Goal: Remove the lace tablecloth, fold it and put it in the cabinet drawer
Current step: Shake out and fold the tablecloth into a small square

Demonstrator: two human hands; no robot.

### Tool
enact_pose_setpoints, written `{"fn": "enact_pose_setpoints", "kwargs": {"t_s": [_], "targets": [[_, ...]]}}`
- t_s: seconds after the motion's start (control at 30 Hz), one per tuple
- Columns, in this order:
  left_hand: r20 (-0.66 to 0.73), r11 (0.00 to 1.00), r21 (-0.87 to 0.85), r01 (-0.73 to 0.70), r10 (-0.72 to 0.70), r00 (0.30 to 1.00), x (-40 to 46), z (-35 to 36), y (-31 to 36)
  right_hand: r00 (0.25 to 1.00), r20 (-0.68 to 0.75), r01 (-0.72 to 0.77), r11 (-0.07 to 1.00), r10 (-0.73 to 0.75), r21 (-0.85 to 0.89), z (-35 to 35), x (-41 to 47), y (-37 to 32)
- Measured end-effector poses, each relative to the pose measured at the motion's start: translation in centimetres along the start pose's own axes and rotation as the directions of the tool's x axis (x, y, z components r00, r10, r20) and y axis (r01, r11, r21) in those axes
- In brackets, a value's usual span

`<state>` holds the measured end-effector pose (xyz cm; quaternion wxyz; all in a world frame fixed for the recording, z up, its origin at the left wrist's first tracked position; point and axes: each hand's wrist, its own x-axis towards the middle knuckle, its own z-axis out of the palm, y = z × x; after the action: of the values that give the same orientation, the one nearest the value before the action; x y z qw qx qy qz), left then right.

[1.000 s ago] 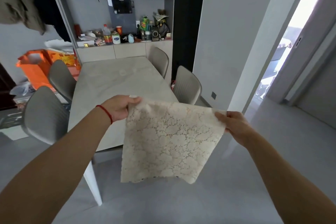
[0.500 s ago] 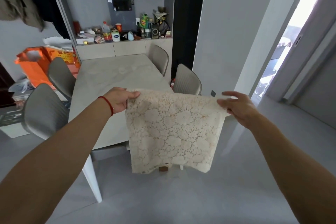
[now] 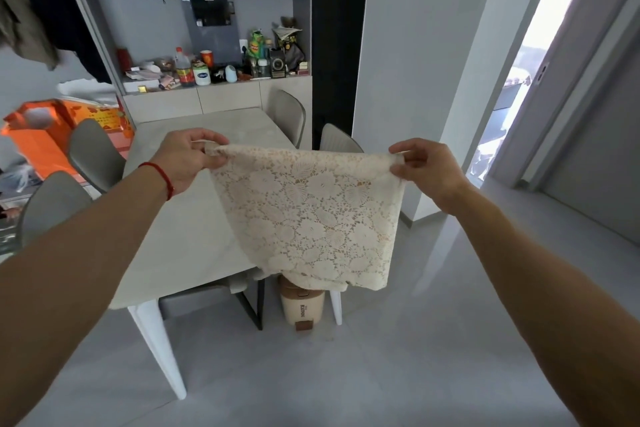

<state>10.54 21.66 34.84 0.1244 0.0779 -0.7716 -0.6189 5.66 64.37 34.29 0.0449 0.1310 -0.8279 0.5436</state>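
Cloth hanging at 12 o'clock, open floor lying from 3 to 6 o'clock

The cloth (image 3: 308,218) is hanging between the left hand (image 3: 188,159) and right hand (image 3: 424,172), screening the table (image 3: 180,218) corner, a chair (image 3: 337,140) behind it and a beige bin (image 3: 301,305) standing under its lower edge. The table is blocking everything from 9 to 12 o'clock, with two chairs (image 3: 91,152) crowding its far left side and an orange bag (image 3: 41,139) sitting beyond them. The cluttered counter (image 3: 214,80) is closing off 12 o'clock behind the table. Bare floor (image 3: 398,357) is lying open from 3 through 6 o'clock, running toward the doorway (image 3: 512,80) at 2 o'clock.
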Motion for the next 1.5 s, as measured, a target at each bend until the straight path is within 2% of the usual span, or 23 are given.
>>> {"fn": "enact_pose_setpoints", "kwargs": {"t_s": [0.1, 0.17, 0.23, 0.3, 0.33, 0.37, 0.43, 0.5, 0.57, 0.63, 0.7, 0.77, 0.9, 0.97, 1.13, 1.3, 1.4, 1.5], "targets": [[0.007, 0.994, -0.105, 0.040, -0.039, 0.999, 0.7, -0.6, 0.9, 0.999, 0.013, -0.048, 0.982, 0.046, 0.184, -0.2, 0.2, -0.7], [0.005, 0.972, -0.219, 0.079, -0.080, 0.997, 1.1, -0.6, 1.7, 0.977, 0.065, -0.210, 0.887, 0.201, 0.412, -0.3, 0.5, -0.9], [-0.013, 0.961, -0.269, 0.072, -0.078, 0.997, 1.2, -0.3, 2.5, 0.888, 0.192, -0.446, 0.680, 0.419, 0.582, -0.2, 0.9, -0.5], [0.002, 0.967, -0.250, 0.046, -0.048, 0.999, 1.2, 0.3, 3.1, 0.747, 0.397, -0.654, 0.479, 0.533, 0.586, 0.6, 0.5, 0.1], [0.014, 0.971, -0.236, 0.037, -0.035, 0.999, 1.1, 0.7, 3.4, 0.705, 0.457, -0.700, 0.430, 0.542, 0.570, 1.2, 0.1, 0.5], [0.023, 0.974, -0.222, 0.034, -0.029, 0.999, 1.1, 0.9, 3.5, 0.696, 0.471, -0.711, 0.429, 0.542, 0.557, 1.9, -0.3, 1.1], [0.026, 0.983, -0.182, 0.037, -0.033, 0.999, 1.3, 0.9, 3.8, 0.751, 0.390, -0.651, 0.493, 0.533, 0.577, 2.9, -0.7, 1.9], [0.013, 0.992, -0.114, 0.048, -0.047, 0.999, 1.3, 0.4, 3.8, 0.851, 0.217, -0.511, 0.654, 0.479, 0.558, 3.1, -0.7, 2.4], [-0.001, 0.996, -0.066, 0.059, -0.059, 0.998, 1.4, -0.3, 3.8, 0.930, 0.101, -0.356, 0.799, 0.353, 0.485, 2.5, -0.5, 1.9], [-0.002, 0.995, -0.068, 0.077, -0.077, 0.997, 1.4, -1.0, 3.6, 0.978, 0.038, -0.201, 0.871, 0.206, 0.447, 1.7, -0.2, 0.8], [0.002, 0.991, -0.101, 0.083, -0.083, 0.997, 1.4, -1.4, 3.5, 0.996, -0.020, -0.070, 0.940, 0.081, 0.334, 0.9, 0.2, -0.6], [0.007, 0.986, -0.146, 0.082, -0.082, 0.997, 1.4, -1.6, 3.4, 0.998, -0.064, -0.001, 0.984, 0.013, 0.177, 0.0, 0.9, -2.3], [0.011, 0.980, -0.179, 0.092, -0.091, 0.996, 1.4, -1.6, 4.0, 0.991, -0.088, 0.097, 0.995, -0.098, -0.019, -1.9, 2.1, -4.7], [0.006, 0.973, -0.195, 0.123, -0.125, 0.992, 1.2, -1.5, 4.6, 0.988, -0.086, 0.123, 0.992, -0.125, -0.032, -2.5, 2.5, -5.5], [0.038, 0.922, -0.288, 0.259, -0.260, 0.965, 1.0, -0.2, 5.3, 0.987, -0.156, 0.075, 0.980, -0.047, 0.184, -2.6, 3.2, -6.1], [0.144, 0.856, -0.321, 0.405, -0.378, 0.914, 0.0, 0.8, 4.4, 0.993, -0.070, -0.068, 0.959, 0.090, 0.276, -2.5, 3.1, -4.6], [0.127, 0.868, -0.308, 0.389, -0.368, 0.921, 0.1, 0.9, 3.6, 0.986, -0.046, -0.142, 0.956, 0.159, 0.256, -2.4, 2.9, -3.3], [0.044, 0.934, -0.202, 0.296, -0.293, 0.955, 0.1, 0.7, 3.4, 0.986, -0.066, -0.139, 0.972, 0.153, 0.190, -2.0, 2.7, -2.5]]}}
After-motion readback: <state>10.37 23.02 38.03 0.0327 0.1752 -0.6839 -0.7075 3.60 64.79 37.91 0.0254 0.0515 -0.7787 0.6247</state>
